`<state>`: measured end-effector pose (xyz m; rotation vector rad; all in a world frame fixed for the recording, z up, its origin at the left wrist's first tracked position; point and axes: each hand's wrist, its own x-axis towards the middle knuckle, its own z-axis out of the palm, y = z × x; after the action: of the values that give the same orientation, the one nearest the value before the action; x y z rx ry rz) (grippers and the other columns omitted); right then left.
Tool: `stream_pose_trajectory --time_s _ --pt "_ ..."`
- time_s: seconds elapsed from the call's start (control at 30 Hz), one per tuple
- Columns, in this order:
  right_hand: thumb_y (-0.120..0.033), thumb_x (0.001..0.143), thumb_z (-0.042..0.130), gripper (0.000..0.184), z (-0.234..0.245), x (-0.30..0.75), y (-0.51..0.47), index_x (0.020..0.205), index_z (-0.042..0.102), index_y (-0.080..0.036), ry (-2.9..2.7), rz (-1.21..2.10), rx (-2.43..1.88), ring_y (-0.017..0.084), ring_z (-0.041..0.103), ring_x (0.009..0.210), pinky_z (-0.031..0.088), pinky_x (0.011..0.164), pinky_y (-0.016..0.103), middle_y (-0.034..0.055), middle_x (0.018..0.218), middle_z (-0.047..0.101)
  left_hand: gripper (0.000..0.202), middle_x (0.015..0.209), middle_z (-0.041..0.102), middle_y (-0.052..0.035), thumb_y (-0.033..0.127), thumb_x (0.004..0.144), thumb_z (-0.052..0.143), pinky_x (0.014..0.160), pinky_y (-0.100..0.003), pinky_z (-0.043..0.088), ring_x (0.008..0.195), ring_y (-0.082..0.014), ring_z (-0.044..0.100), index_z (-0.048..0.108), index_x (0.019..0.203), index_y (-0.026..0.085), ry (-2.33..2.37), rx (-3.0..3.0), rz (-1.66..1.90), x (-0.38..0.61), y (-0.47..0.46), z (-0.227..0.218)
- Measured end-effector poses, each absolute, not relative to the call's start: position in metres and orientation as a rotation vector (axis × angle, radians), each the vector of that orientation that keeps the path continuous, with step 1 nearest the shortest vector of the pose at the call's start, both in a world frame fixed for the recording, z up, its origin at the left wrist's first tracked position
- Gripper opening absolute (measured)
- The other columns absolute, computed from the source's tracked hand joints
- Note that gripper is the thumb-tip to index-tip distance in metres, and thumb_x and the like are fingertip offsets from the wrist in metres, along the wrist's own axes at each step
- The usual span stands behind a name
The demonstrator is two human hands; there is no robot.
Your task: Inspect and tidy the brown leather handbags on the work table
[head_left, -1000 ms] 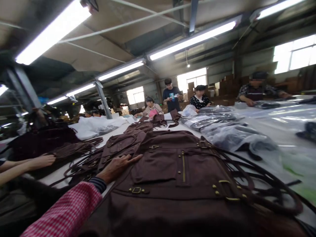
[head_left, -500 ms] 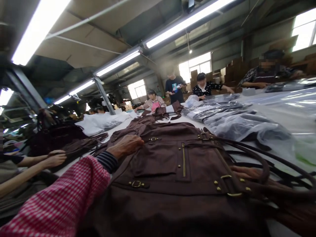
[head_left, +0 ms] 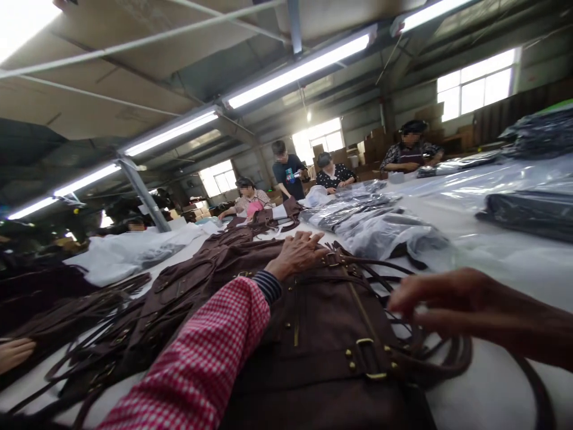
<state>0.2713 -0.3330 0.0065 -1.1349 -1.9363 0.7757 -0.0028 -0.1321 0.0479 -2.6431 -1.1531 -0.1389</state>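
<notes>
A dark brown handbag (head_left: 326, 334) lies on its back before me, with brass buckles, studs and a zip on its front. My left hand (head_left: 299, 254) rests across the bag's far part, close to a strap buckle, its fingers stretched out. The checked red-and-white sleeve covers part of the bag. Over the right side of the bag, my right hand (head_left: 461, 301) hovers near the brown handles (head_left: 452, 364). Its thumb and fingers are apart with nothing seen between them, though it is slightly blurred.
More brown bags (head_left: 179, 292) lie to the left and beyond. Plastic-wrapped goods (head_left: 385, 230) spread across the white table (head_left: 492, 388), with a dark wrapped bundle (head_left: 528, 212) at right. A co-worker's hand (head_left: 17, 352) is at the left edge. Several people work farther back.
My view has swung to the right. My left hand has moved from the bag's left edge toward the far strap buckle, and my right hand has come out from beneath the handles.
</notes>
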Motion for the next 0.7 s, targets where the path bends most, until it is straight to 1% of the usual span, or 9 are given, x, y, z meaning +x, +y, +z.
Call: stream_pose_trajectory --time_s 0.07,0.17,0.27,0.33,0.4,0.47,0.57,0.63,0.7 --pt "-0.045 0.093 0.059 0.029 0.021 0.256 -0.295 0.109 0.074 -0.026 -1.95 0.655 -1.181 0.025 0.066 0.094 0.054 0.082 0.036 0.0071 0.109 0.071 0.05 0.151 0.051 -0.0087 0.053 0.105 0.034 0.113 -0.062 0.031 0.142 -0.0362 0.035 0.046 0.148 0.032 -1.18 -2.639 -0.128 0.002 -0.135 0.022" --pt "-0.034 0.09 0.063 0.033 -0.002 0.238 -0.245 0.12 0.067 -0.021 -1.994 0.267 -1.265 0.03 0.057 0.118 0.044 0.103 0.045 0.0103 0.124 0.065 0.047 0.151 0.052 -0.0059 0.05 0.106 0.032 0.115 -0.062 0.029 0.145 -0.0345 0.03 0.045 0.147 0.031 -1.174 -2.639 -0.112 -0.001 -0.144 0.001" --pt "-0.027 0.091 0.06 0.036 -0.048 0.221 -0.221 0.125 0.061 -0.016 -2.028 0.121 -1.331 0.031 0.055 0.114 0.045 0.1 0.047 0.0134 0.118 0.064 0.046 0.148 0.055 -0.0052 0.053 0.104 0.036 0.115 -0.062 0.029 0.141 -0.0325 0.036 0.049 0.143 0.033 -1.079 -2.661 -0.099 -0.006 -0.144 0.009" --pt "-0.02 0.091 0.057 0.03 -0.071 0.21 -0.218 0.12 0.06 -0.016 -1.975 0.006 -1.374 0.031 0.054 0.109 0.046 0.095 0.046 0.0129 0.114 0.063 0.037 0.144 0.058 -0.0021 0.049 0.104 0.041 0.116 -0.062 0.024 0.138 -0.0307 0.041 0.057 0.136 0.04 -1.043 -2.692 -0.056 -0.004 -0.135 0.025" --pt "-0.015 0.089 0.056 0.025 -0.081 0.202 -0.22 0.113 0.06 -0.017 -1.915 -0.102 -1.396 0.031 0.054 0.105 0.046 0.089 0.045 0.0118 0.108 0.063 0.034 0.14 0.061 -0.0034 0.046 0.103 0.043 0.116 -0.062 0.023 0.135 -0.0309 0.046 0.061 0.131 0.041 -1.145 -2.686 -0.035 0.002 -0.12 0.041" --pt "-0.013 0.088 0.055 0.02 -0.084 0.197 -0.223 0.107 0.059 -0.018 -1.894 -0.171 -1.355 0.03 0.054 0.099 0.045 0.085 0.044 0.0108 0.103 0.063 0.041 0.131 0.066 -0.0124 0.052 0.102 0.041 0.111 -0.061 0.029 0.129 -0.0347 0.053 0.065 0.128 0.032 -1.356 -2.632 -0.049 0.012 -0.1 0.05" --pt "-0.006 0.087 0.05 0.021 -0.083 0.196 -0.223 0.103 0.056 -0.019 -1.889 -0.182 -1.218 0.028 0.053 0.095 0.046 0.083 0.04 0.0098 0.098 0.061 0.06 0.113 0.071 -0.0243 0.067 0.094 0.043 0.099 -0.058 0.042 0.115 -0.0417 0.064 0.074 0.106 0.017 -1.633 -2.565 -0.055 0.03 -0.072 0.048" --pt "-0.003 0.086 0.047 0.025 -0.084 0.197 -0.221 0.102 0.055 -0.019 -1.887 -0.158 -1.156 0.026 0.054 0.094 0.047 0.081 0.037 0.0093 0.097 0.06 0.058 0.112 0.072 -0.0264 0.069 0.086 0.055 0.094 -0.054 0.046 0.112 -0.0434 0.066 0.075 0.094 0.015 -1.755 -2.575 -0.075 0.042 -0.06 0.037" --pt "-0.002 0.086 0.046 0.025 -0.086 0.197 -0.219 0.101 0.054 -0.02 -1.896 -0.136 -1.124 0.026 0.055 0.093 0.047 0.079 0.036 0.0087 0.096 0.06 0.048 0.112 0.073 -0.0246 0.063 0.076 0.07 0.093 -0.049 0.048 0.113 -0.0421 0.067 0.075 0.086 0.016 -1.83 -2.612 -0.151 0.052 -0.053 0.025"
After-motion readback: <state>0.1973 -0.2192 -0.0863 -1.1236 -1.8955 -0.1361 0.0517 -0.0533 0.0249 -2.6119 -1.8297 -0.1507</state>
